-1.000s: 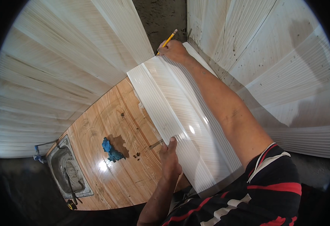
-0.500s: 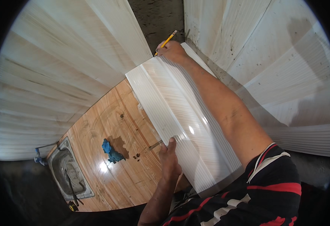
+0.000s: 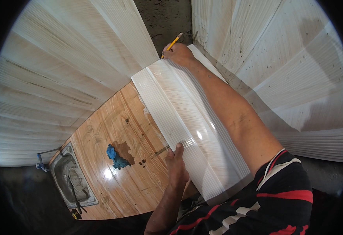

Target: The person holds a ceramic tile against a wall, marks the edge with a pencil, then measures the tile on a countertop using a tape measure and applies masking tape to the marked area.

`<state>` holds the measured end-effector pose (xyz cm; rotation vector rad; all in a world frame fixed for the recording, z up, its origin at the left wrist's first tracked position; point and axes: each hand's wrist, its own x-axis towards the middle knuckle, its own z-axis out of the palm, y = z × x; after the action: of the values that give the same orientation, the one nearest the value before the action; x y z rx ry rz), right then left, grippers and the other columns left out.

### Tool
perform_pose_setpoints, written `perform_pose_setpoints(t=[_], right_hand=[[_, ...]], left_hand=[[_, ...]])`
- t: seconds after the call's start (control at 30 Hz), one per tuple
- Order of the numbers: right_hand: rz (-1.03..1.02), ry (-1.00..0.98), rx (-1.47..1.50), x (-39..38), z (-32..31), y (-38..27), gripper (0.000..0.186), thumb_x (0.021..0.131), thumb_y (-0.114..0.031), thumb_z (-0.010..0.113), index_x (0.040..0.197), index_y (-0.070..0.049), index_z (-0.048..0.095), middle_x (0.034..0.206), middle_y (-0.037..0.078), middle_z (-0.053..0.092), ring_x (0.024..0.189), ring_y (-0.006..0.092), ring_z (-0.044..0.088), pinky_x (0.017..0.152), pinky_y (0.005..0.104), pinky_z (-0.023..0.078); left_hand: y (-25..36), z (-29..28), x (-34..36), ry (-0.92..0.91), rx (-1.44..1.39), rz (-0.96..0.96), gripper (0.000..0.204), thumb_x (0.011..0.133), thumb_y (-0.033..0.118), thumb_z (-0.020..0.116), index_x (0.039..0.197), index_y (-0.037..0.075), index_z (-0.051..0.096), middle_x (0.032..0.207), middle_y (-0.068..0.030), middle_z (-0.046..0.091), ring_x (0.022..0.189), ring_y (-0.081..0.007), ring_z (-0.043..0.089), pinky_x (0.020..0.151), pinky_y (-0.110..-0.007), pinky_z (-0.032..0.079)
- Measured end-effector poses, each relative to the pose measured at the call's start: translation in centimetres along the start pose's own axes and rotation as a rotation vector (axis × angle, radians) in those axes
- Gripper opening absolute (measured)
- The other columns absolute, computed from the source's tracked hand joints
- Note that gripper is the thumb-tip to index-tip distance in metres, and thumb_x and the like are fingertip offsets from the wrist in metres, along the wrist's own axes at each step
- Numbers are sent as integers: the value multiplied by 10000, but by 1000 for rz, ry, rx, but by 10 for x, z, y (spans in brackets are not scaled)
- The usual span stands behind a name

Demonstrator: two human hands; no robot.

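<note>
My right hand (image 3: 179, 53) pinches a yellow pencil (image 3: 173, 44), its point down at the far edge of a ridged white panel (image 3: 183, 117) with pale streaks. My forearm reaches over that panel, which lies across a wood-patterned counter (image 3: 101, 133). Nearer my body, my left hand (image 3: 176, 166) grips the panel's left edge, thumb along it, other fingers mostly hidden. Just left of that thumb a thin metal strip (image 3: 160, 151) lies on the counter; I cannot make out what it is.
Pale ridged panels rise left (image 3: 54, 58) and right (image 3: 265, 47), with a dark cement strip (image 3: 165, 15) between them. On the counter are a crumpled blue cloth (image 3: 115, 156), a brown patch, a steel sink (image 3: 69, 180) and a black-yellow object (image 3: 76, 214). Blue piping (image 3: 42, 164) stands beside the sink.
My right hand and the pencil have shifted very slightly left, and the pencil's top end sits a little lower. My left hand and the panel look unmoved.
</note>
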<state>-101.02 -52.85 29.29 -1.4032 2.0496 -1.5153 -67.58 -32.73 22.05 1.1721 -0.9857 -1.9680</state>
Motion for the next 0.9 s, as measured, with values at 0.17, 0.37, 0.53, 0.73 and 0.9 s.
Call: perform_pose_setpoints(t=[0.17,0.37,0.53,0.73,0.9], right_hand=[[66,176,186,-14,-28,-2,271,916,-266,607,964,-29,729,899,125,756,853,227,724,781,355,546],[128,171,679,-111,-49,-56,219,984,-211,562,1045,-17,643,815,37,651,683,133,587,602,298,475],[21,160,236,-218,-81,-53,250,1020,-239,543,1102,-46,680,772,-17,549,657,63,473,594,256,413],[133,113,152,-302,-110,-60,315,1022,-197,501,1190,11,668,806,12,582,730,90,530,679,250,451],[101,176,-174,-329,-129,-58,346,1034,-177,497,1255,47,640,970,143,654,950,212,603,908,341,478]], left_hand=[[3,14,-5,-52,53,-17,381,1041,229,582,1311,-37,542,1151,-135,649,989,-216,654,840,-364,577],[13,5,-15,-70,15,18,403,1043,263,575,1316,-32,550,1131,-139,667,971,-226,689,805,-364,602],[6,5,-8,-213,-70,-16,418,1017,242,645,1328,-19,546,1154,-124,663,1014,-231,685,825,-379,609],[12,-1,-6,-272,-193,-5,401,959,121,714,1307,-15,567,1145,-104,669,1059,-224,651,860,-394,591],[18,1,-8,-303,-289,-47,459,945,88,721,1340,-22,514,1202,-177,648,1069,-277,687,886,-471,630]])
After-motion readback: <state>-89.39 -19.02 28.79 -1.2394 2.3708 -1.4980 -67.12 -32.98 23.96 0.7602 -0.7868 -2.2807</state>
